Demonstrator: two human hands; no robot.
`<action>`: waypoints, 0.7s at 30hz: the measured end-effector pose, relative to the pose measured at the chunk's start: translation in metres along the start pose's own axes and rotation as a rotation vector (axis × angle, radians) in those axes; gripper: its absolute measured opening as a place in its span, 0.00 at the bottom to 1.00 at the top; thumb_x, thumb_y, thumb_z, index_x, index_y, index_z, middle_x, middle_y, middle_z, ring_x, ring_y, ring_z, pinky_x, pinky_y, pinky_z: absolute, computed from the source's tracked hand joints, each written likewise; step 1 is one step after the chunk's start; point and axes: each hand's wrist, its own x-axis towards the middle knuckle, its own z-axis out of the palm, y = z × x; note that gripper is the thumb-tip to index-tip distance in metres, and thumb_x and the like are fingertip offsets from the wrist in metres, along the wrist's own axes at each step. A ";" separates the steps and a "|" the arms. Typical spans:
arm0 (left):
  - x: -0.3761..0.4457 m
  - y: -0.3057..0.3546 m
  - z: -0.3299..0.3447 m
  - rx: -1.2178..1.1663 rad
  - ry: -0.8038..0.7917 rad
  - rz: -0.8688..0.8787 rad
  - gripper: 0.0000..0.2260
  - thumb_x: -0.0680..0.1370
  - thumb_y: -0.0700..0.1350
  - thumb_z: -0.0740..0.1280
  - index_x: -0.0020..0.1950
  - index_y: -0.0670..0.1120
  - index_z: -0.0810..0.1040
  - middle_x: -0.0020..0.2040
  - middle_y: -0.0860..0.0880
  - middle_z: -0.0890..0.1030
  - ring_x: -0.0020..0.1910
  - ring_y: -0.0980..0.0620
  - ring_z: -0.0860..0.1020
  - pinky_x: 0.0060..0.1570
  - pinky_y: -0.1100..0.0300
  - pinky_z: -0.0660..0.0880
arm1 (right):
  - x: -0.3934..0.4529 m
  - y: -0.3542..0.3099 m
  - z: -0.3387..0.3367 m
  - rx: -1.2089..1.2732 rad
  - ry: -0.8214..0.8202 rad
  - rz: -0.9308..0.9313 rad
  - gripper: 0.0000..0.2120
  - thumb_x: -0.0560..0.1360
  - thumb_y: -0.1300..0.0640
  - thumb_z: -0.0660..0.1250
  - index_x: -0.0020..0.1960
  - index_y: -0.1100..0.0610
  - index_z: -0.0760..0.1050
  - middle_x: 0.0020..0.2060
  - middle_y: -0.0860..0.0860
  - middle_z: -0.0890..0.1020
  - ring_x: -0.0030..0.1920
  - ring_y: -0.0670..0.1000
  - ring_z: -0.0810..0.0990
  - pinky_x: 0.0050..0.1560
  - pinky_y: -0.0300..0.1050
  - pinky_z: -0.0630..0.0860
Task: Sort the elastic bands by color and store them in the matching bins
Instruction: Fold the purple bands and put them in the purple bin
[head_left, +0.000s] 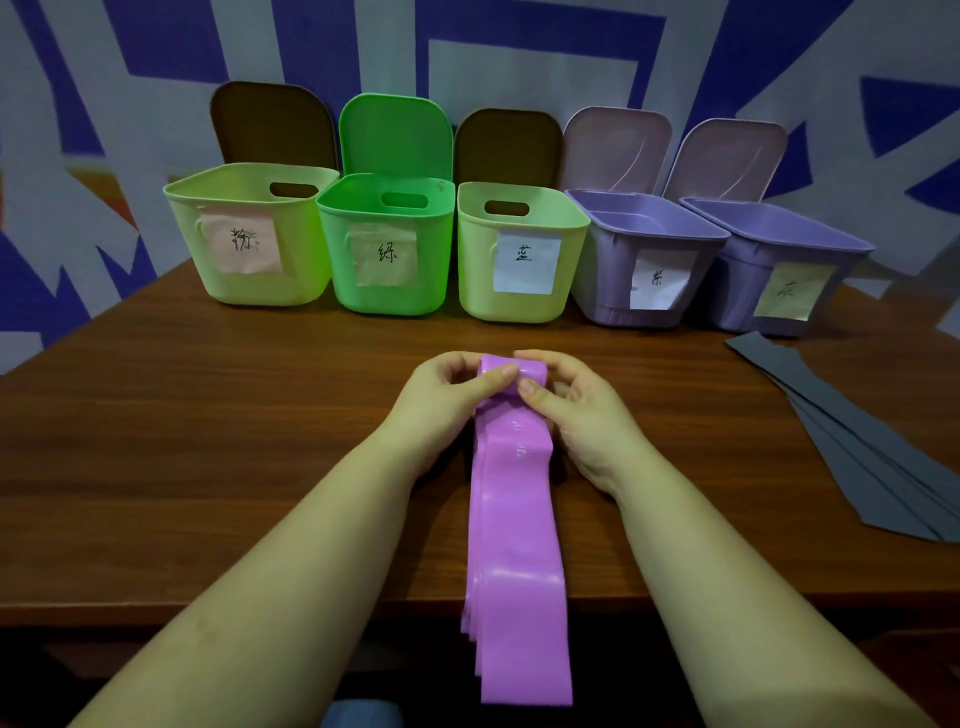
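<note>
A stack of purple elastic bands (511, 545) lies along the middle of the wooden table (208, 441) and hangs over its near edge. Its far end is rolled up. My left hand (447, 400) and my right hand (576, 415) both pinch that rolled end, thumbs on top. Several grey bands (852, 441) lie fanned out at the table's right side. Along the back stand five open bins with paper labels: a light green one (249, 234), a bright green one (387, 244), another light green one (519, 254), and two purple ones (644, 260) (779, 270).
The bins' lids stand raised against a blue and white patterned wall behind them. Bare wood stretches left of my arms. The table's near edge runs just below my forearms.
</note>
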 end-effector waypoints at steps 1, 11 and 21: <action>0.000 0.000 0.000 -0.017 0.005 0.014 0.16 0.65 0.50 0.74 0.48 0.44 0.81 0.46 0.43 0.83 0.44 0.48 0.82 0.49 0.52 0.77 | -0.001 -0.001 0.001 -0.002 0.000 0.010 0.09 0.74 0.60 0.68 0.53 0.51 0.77 0.51 0.56 0.82 0.50 0.52 0.82 0.50 0.46 0.80; -0.006 0.004 0.003 -0.031 -0.076 0.064 0.17 0.64 0.40 0.77 0.50 0.48 0.79 0.53 0.42 0.79 0.46 0.48 0.80 0.48 0.55 0.78 | -0.001 -0.005 0.002 0.037 0.013 0.074 0.21 0.64 0.44 0.69 0.48 0.60 0.79 0.43 0.59 0.82 0.44 0.57 0.79 0.53 0.54 0.75; -0.004 0.002 0.003 0.093 -0.066 -0.035 0.16 0.69 0.57 0.70 0.45 0.46 0.77 0.42 0.48 0.82 0.42 0.53 0.80 0.45 0.58 0.74 | -0.003 -0.002 -0.002 0.012 -0.010 -0.026 0.14 0.62 0.55 0.73 0.47 0.51 0.78 0.47 0.53 0.83 0.51 0.50 0.81 0.54 0.45 0.77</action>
